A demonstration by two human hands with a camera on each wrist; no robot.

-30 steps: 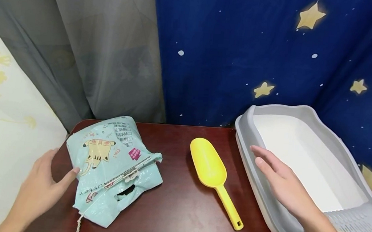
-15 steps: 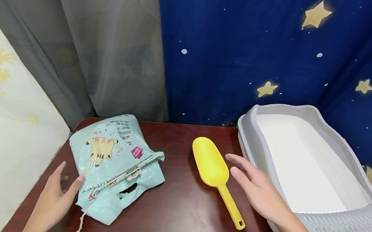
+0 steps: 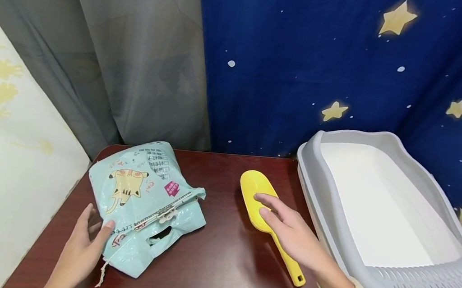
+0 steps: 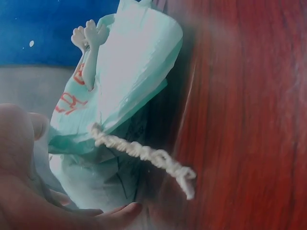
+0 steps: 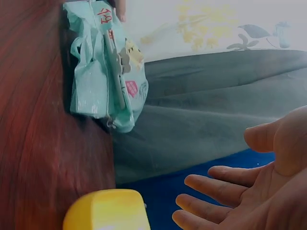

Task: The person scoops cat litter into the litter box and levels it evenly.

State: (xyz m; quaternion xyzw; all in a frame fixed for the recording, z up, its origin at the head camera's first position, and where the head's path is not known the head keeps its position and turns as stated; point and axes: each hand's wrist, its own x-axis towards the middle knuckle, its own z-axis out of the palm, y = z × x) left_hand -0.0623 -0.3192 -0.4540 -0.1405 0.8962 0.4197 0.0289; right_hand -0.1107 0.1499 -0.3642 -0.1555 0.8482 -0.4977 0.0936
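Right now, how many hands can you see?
2: the left hand is beside the blue bag, and the right hand is above the yellow scoop. Some fingers are partly hidden.

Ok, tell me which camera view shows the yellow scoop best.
The head view: it takes in the yellow scoop from bowl to handle, though the right hand covers part. The right wrist view catches only part of the bowl, cut off by the bottom edge; the left wrist view shows none of it.

The left hand [image 3: 83,247] is beside the bag [image 3: 141,195]. The right hand [image 3: 292,232] hangs over the scoop [image 3: 254,184], left of the tray [image 3: 322,183].
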